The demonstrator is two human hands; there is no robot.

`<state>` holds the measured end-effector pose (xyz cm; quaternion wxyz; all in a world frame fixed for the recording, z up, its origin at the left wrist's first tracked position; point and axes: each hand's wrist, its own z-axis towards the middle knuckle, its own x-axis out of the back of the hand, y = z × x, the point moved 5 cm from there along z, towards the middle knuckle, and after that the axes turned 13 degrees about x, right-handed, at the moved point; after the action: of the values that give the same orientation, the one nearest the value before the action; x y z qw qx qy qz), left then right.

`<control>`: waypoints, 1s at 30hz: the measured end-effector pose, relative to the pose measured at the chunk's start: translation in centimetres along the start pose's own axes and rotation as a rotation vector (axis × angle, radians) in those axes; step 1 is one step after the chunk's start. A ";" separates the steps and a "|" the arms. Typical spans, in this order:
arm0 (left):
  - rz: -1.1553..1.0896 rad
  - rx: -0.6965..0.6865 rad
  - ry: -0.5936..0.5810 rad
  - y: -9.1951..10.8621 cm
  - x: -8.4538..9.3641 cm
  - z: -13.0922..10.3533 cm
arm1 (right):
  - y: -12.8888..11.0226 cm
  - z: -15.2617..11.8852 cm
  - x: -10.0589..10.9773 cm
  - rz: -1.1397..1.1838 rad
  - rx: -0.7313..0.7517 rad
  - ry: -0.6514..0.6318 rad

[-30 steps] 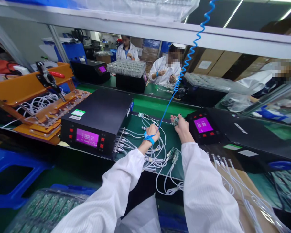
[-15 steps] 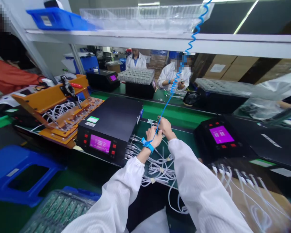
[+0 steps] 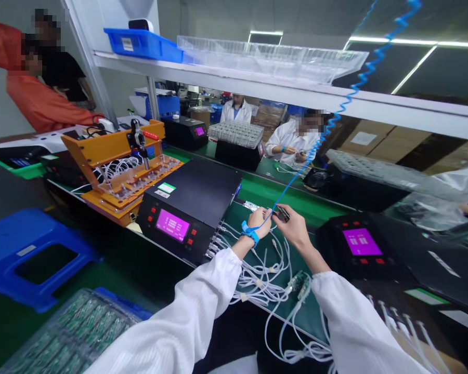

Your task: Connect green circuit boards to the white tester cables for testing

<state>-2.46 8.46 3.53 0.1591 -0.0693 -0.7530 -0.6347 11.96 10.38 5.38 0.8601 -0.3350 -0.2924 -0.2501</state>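
My right hand (image 3: 294, 227) pinches a small circuit board (image 3: 283, 212) that looks dark from this side. Close beside it is my left hand (image 3: 258, 222), a blue wrist strap (image 3: 250, 234) on its wrist. Its fingers are drawn together, and what they hold is hidden. Just beyond the left fingers lies a small silvery piece (image 3: 251, 205) on the green mat. White cables (image 3: 257, 280) lie in bundles under my forearms. Green circuit boards (image 3: 299, 284) sit at cable ends near my right sleeve.
A black tester (image 3: 195, 192) with a lit purple screen stands left of my hands, cables plugged into its side. Another tester (image 3: 361, 241) is on the right. An orange fixture (image 3: 117, 156) stands farther left. A coiled blue cord (image 3: 347, 104) hangs across the view. Co-workers sit opposite.
My view has swung, so the bench appears shifted. My right hand has moved apart from the left and now shows the circuit board. The boards by my right sleeve have come into sight.
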 end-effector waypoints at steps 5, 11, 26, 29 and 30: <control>0.062 -0.056 -0.005 0.4 0.6 -1.2 | 0.0 -0.7 0.1 -0.132 0.031 -0.009; 0.129 -0.045 0.012 0.2 1.1 -2.1 | 0.4 -0.6 -0.4 -0.269 0.012 -0.074; 0.261 -0.153 -0.076 2.1 -1.6 -1.6 | 2.0 0.6 3.7 0.440 -0.360 0.618; 0.324 -0.194 -0.133 2.3 -2.6 -1.4 | 3.5 0.1 2.0 0.635 -0.555 0.764; 0.346 -0.200 -0.143 2.2 -2.9 -1.4 | 4.4 -0.2 1.4 0.682 -0.648 0.815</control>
<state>1.15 7.79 4.79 0.2042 -0.2579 -0.6726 -0.6628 15.77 12.76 4.29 0.7885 -0.5314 0.2736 -0.1451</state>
